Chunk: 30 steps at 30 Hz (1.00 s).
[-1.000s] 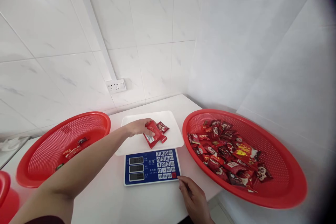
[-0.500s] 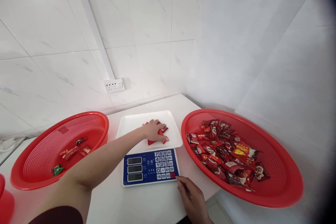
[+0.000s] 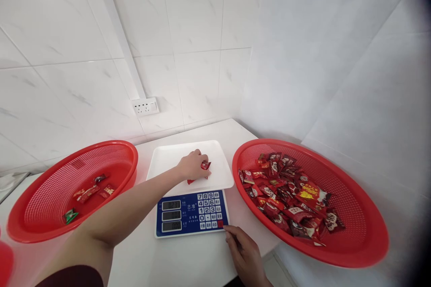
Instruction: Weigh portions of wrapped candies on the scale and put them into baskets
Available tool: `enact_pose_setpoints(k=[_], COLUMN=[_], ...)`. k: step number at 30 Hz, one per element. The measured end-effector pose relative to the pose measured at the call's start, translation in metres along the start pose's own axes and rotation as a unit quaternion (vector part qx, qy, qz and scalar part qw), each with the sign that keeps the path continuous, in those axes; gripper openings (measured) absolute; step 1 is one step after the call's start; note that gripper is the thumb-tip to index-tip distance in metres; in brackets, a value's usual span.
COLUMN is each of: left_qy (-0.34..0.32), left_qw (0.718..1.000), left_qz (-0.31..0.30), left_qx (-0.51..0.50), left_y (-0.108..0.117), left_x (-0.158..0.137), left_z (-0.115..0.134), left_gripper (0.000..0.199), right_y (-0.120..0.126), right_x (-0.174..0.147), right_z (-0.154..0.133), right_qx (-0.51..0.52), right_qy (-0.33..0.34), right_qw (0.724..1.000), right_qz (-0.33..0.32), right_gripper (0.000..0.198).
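Observation:
My left hand (image 3: 194, 165) is over the white weighing tray (image 3: 164, 157), its fingers closed around small red snack packets (image 3: 205, 166). Part of the packets shows beside the thumb and below the palm; the rest is hidden by the hand. The tray belongs to a digital scale with a blue keypad panel (image 3: 191, 215) and three small displays. My right hand (image 3: 247, 251) is at the panel's lower right corner, fingers curled, with nothing visible in them. Its thumb and fingertip are close to the red key (image 3: 220, 223).
To the right, a red perforated basket (image 3: 370, 233) holds many red and brown snack packets (image 3: 292, 197). Another red basket (image 3: 43, 188) on the left contains several packets, one green (image 3: 70, 216). A wall socket (image 3: 145, 106) is behind the white table (image 3: 141, 255). Another red container's edge (image 3: 5, 262) shows at lower left.
My left hand has gone from spread over the packets to closed around them, gathering them together. Digits on the top display have changed. My right hand stays at the panel's corner.

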State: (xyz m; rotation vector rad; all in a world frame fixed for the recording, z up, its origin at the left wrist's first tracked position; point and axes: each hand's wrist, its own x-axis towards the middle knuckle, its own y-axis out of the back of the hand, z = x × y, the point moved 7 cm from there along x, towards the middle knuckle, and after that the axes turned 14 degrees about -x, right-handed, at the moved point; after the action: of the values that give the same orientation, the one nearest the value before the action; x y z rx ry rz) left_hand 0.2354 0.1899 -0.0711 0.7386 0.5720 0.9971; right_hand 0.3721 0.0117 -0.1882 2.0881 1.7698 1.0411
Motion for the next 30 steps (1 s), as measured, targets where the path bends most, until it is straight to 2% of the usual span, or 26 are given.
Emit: enact_pose_setpoints(k=[6,11,15,19,23,26,30], left_qy=[0.022,0.054,0.074,0.088,0.105,0.103,0.085], left_qw=[0.983,0.93,0.891,0.868,0.859,0.86,0.874], left_qz=[0.073,0.081,0.093,0.12,0.147,0.16,0.158], left_qx=[-0.169,-0.356,-0.438,-0.474,-0.479,-0.474,-0.451], left_y=[0.024,0.035,0.039,0.042,0.048,0.053,0.055], left_x=[-0.008,-0.017,-0.026,-0.033,-0.038,-0.04,-0.046], left_z=[-0.016,-0.035,-0.044,-0.048,-0.053,-0.055,-0.051], left_gripper=[0.023,0.023,0.033,0.04,0.044,0.043,0.035], right_y=[-0.004,-0.004,-0.003,-0.003,-0.002,-0.002,-0.003], right_x=[0.0,0.0,0.0,0.0,0.001,0.001,0.0], right_z=[0.003,0.001,0.0,0.0,0.0,0.0,0.002], right_qx=[-0.01,-0.021,-0.027,-0.033,-0.042,-0.046,-0.046], right_qy=[-0.004,0.006,0.004,0.002,0.005,0.006,0.0], right_qw=[1.0,1.0,1.0,0.999,0.999,0.999,0.999], right_qz=[-0.013,-0.011,-0.012,-0.017,-0.005,-0.005,-0.011], right_gripper=[0.026,0.027,0.026,0.026,0.026,0.026,0.026])
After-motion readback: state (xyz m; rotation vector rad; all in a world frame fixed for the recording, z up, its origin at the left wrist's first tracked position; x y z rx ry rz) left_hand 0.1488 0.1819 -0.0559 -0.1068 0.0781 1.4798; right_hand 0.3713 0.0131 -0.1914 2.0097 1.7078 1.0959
